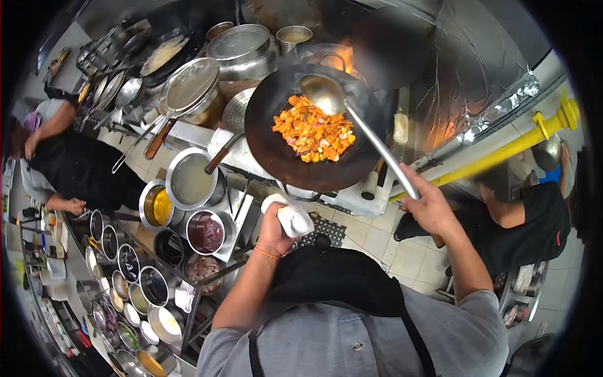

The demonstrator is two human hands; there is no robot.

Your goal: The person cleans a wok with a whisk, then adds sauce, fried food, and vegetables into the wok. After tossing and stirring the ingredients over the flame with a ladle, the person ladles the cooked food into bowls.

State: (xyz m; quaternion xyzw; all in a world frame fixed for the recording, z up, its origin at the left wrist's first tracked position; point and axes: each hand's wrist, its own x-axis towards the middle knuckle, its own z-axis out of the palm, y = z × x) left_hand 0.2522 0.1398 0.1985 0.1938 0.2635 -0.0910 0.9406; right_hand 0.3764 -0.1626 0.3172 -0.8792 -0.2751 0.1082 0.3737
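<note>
My right hand (430, 202) is closed around the long metal handle of a ladle (323, 94), whose bowl rests over the far side of a large dark wok (320, 176). Chunks of orange-red glazed food (314, 131) lie in the wok, with pale and purplish pieces among them. A folded white cloth (294, 219) is gripped in my left hand (274, 231), just below the wok's near rim and close to its loop handle (295, 193).
Flames (344, 58) rise behind the wok. Left are a perforated skimmer (237, 113), a pot of cloudy liquid (191, 182) and a pot of dark red sauce (206, 232). A yellow pipe (502, 157) runs at right. People stand on both sides.
</note>
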